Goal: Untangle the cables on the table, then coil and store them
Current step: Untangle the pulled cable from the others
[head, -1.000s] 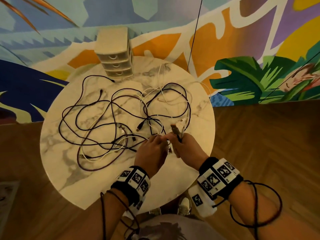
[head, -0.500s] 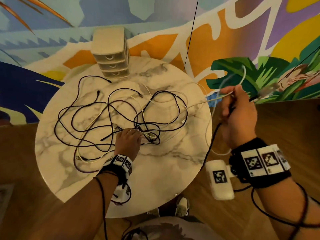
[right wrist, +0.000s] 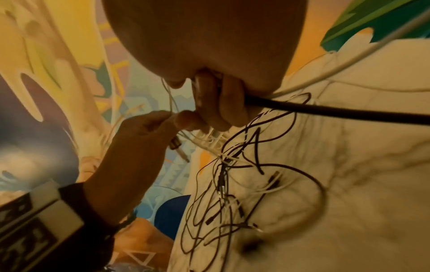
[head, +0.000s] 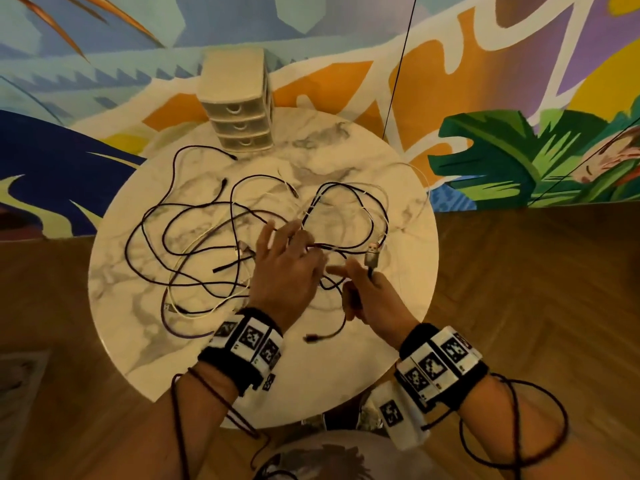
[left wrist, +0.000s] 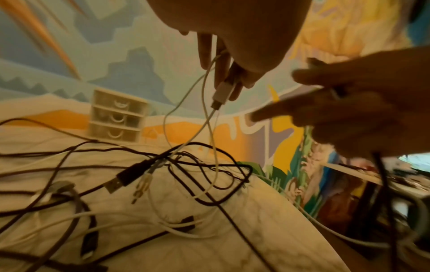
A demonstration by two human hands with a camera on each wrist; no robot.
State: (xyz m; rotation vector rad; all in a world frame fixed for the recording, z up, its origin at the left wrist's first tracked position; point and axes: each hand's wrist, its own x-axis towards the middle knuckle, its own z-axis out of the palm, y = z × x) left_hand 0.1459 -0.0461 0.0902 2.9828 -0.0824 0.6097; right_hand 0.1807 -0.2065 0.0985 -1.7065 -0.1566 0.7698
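Observation:
A tangle of black and white cables (head: 207,244) lies spread over the round marble table (head: 346,362). My left hand (head: 287,268) hovers at the tangle's right side. In the left wrist view its fingers pinch a white cable by its white plug (left wrist: 221,93), lifted off the table. My right hand (head: 370,299) is just to the right of it, fingers curled round a thick black cable (right wrist: 325,110). A grey plug (head: 372,259) sticks up from that fist, and the index finger points toward the left hand.
A small beige three-drawer unit (head: 239,109) stands at the table's far edge. A thin white cable (head: 424,181) droops over the right rim. A loose black plug end (head: 313,337) lies near the front. Wooden floor surrounds the table.
My right hand has come back from high off the table's right side to just beside my left hand. My left hand has moved right and lifted from the tangle.

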